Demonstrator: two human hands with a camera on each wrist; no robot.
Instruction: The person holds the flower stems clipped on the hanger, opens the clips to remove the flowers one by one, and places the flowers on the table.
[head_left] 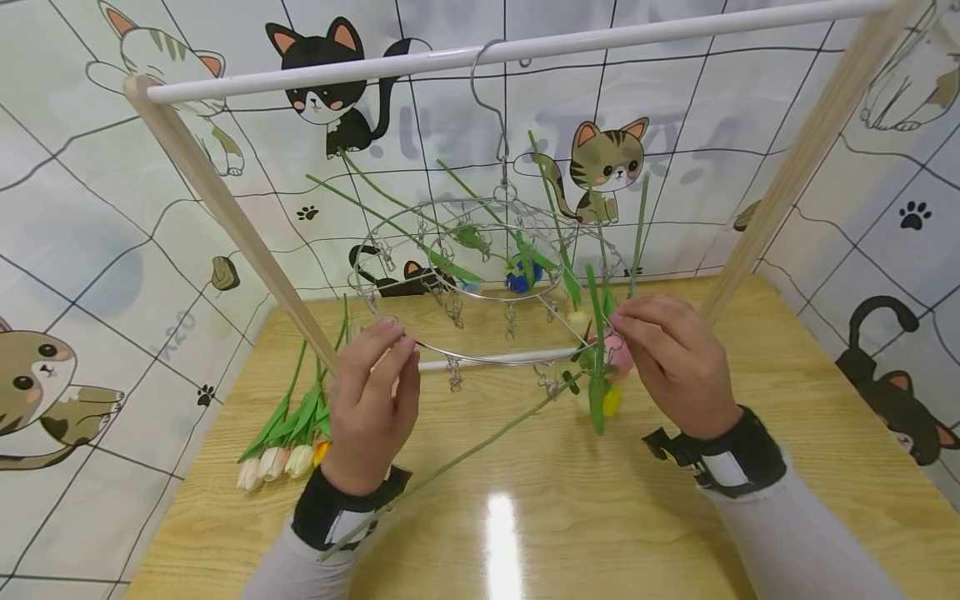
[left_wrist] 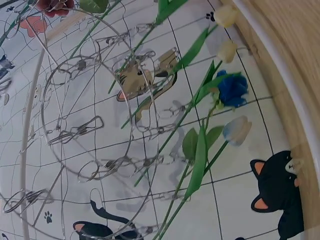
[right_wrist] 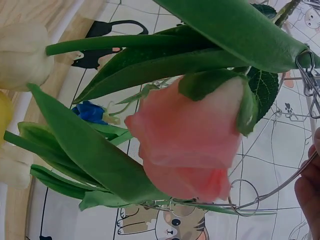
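A round metal drying hanger (head_left: 480,360) with small clips hangs by its hook (head_left: 474,83). My left hand (head_left: 373,400) pinches its rim at the near left. On the opposite side, my right hand (head_left: 675,358) pinches the rim beside a long green leaf (head_left: 597,375). In the right wrist view, the fingers (right_wrist: 307,192) meet the wire close to a pink rose (right_wrist: 190,135). A blue rose (left_wrist: 232,89) and several pale tulips (left_wrist: 237,130) hang head down from the clips. One long stem (head_left: 465,454) slants from the right flowers over the left wrist.
The hanger's hook loops over a white rod (head_left: 645,35) between wooden posts (head_left: 225,208). Several white and orange tulips (head_left: 273,462) lie on the wooden table (head_left: 540,508) at the left. A lower white bar (head_left: 487,358) runs behind the hanger, before a cat-patterned backdrop (head_left: 450,125).
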